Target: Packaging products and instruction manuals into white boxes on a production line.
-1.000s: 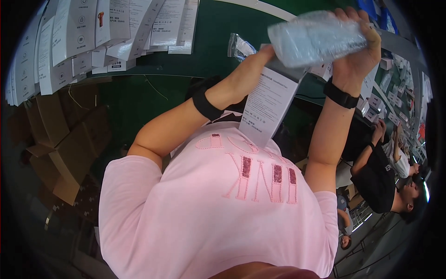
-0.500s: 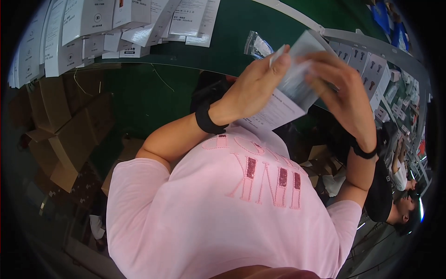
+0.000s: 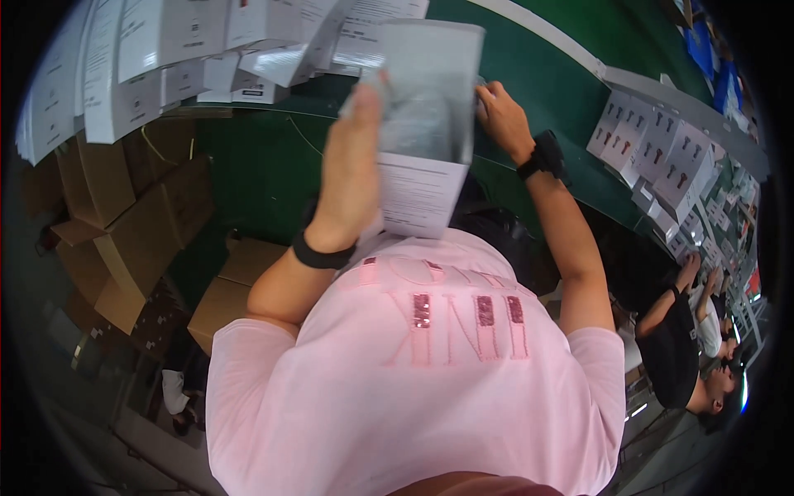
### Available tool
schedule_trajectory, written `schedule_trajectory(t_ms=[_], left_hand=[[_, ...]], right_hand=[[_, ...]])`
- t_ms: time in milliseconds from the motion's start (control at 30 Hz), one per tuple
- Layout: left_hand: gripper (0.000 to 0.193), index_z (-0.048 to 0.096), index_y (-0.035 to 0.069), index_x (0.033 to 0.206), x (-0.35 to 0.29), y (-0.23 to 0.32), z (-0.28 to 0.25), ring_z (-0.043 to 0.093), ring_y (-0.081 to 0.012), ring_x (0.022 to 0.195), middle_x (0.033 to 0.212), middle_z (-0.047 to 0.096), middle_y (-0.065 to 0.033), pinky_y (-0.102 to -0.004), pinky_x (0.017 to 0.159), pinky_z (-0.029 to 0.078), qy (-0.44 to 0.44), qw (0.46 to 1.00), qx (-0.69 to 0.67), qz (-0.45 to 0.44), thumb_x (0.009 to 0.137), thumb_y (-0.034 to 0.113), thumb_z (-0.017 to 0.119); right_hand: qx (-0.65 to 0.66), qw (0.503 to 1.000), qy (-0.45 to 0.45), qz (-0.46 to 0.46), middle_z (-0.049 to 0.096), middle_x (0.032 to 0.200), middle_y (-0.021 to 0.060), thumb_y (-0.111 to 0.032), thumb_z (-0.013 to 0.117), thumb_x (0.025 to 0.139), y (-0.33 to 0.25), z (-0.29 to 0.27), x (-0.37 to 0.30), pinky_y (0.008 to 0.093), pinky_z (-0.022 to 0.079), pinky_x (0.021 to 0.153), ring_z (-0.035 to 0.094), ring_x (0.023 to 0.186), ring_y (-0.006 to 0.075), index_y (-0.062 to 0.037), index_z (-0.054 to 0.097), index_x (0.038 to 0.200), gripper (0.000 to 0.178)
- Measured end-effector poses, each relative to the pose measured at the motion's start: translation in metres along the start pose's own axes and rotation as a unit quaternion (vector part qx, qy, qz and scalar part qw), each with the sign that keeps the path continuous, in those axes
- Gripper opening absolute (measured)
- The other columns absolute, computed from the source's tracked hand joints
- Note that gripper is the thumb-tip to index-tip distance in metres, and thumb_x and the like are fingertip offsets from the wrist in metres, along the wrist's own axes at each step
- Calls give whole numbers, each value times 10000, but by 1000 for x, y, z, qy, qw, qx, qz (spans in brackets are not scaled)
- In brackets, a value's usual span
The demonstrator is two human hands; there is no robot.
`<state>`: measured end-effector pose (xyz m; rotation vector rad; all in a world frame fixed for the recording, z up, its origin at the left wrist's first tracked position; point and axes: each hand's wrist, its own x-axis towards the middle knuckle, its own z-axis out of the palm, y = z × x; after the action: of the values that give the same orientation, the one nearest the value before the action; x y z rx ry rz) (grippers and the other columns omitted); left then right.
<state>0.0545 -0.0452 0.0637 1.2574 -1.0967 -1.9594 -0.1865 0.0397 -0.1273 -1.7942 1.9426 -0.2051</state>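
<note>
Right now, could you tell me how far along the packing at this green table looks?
Done: rows of filled packets lie on the green table. In hand: left hand and right hand hold a clear bag with a printed sheet. Left: stacked sheets.

Single head-worn fisheye view, looking steeply down, close over raised hands

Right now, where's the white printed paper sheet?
In the head view, the white printed paper sheet hangs centre frame below the clear plastic bag held up in both hands, left hand beside it, above the pink shirt.
</note>
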Motion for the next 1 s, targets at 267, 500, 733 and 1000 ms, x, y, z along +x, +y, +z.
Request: schedule_trajectory(t_ms=[267,500,733,1000], left_hand=[[614,533,-5,1242,8,17,48,532,-101,963,1088,603,-62,-235,873,408,-159,977,-125,-63,987,528,365],[662,493,4,1256,4,19,75,628,-147,954,1089,618,-111,-276,835,506,-319,946,-60,-25,983,569,283],[674,486,-19,1264,7,23,89,612,-143,991,1111,613,-116,-270,869,481,-373,923,-75,-61,982,566,306],[910,174,64,1421,19,-6,62,558,-262,1097,1263,495,-213,-371,926,467,-368,927,-46,61,764,217,784]], right_hand=[[531,783,317,66,671,1027,73,-49,667,841,-67,-254,-21,230,496,787,641,883,131,-15,593,1197,365],[142,990,7,-3,588,814,47,-20,679,784,-155,-303,-49,268,464,725,532,770,109,28,576,920,178],[148,977,-142,-56,600,808,148,-134,681,829,-143,-305,-69,296,473,694,570,706,247,29,616,882,184],[187,981,-41,33,645,1030,152,-247,565,925,-144,-320,-84,306,440,872,601,976,232,35,645,1032,312]])
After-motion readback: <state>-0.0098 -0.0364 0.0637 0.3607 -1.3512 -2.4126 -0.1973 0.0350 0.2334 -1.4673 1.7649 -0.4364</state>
